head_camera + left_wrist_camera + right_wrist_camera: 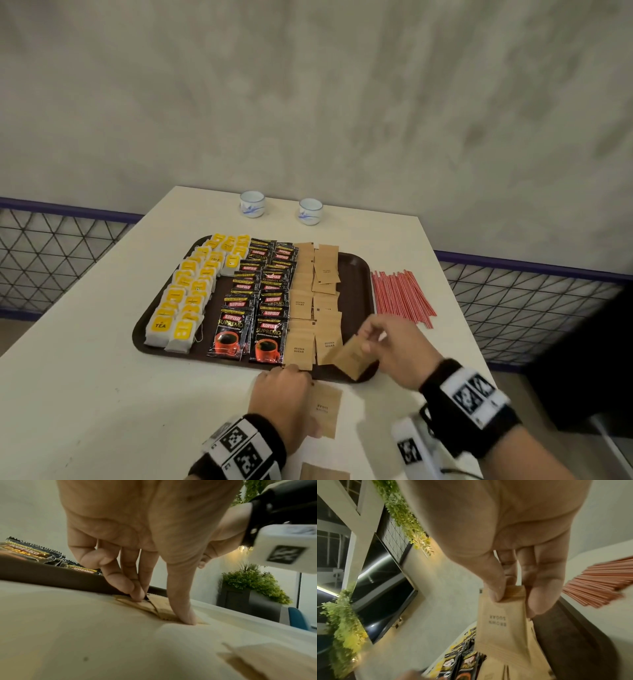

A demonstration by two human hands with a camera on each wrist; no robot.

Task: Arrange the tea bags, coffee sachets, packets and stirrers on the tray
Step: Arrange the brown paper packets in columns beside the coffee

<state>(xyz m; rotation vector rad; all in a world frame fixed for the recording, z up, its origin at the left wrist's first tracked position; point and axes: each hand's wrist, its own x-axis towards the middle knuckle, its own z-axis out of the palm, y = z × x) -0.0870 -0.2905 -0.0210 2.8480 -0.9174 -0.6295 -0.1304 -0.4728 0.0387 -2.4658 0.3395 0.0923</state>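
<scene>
A brown tray (356,274) holds rows of yellow tea bags (191,294), black coffee sachets (260,291) and brown sugar packets (315,284). Red stirrers (400,294) lie on the table right of the tray. My right hand (368,337) pinches one brown sugar packet (352,356) by its end above the tray's front right corner; the right wrist view shows the thumb and fingers of this hand (511,597) on the packet (498,622). My left hand (284,387) is on the table just in front of the tray. Its thumb and curled fingers (133,588) pinch a packet (159,607) lying there.
Two small white cups (252,204) (310,211) stand at the table's far edge. One more loose sugar packet (323,474) lies near the front edge. The table's right edge is close to the stirrers. A mesh fence runs behind the table.
</scene>
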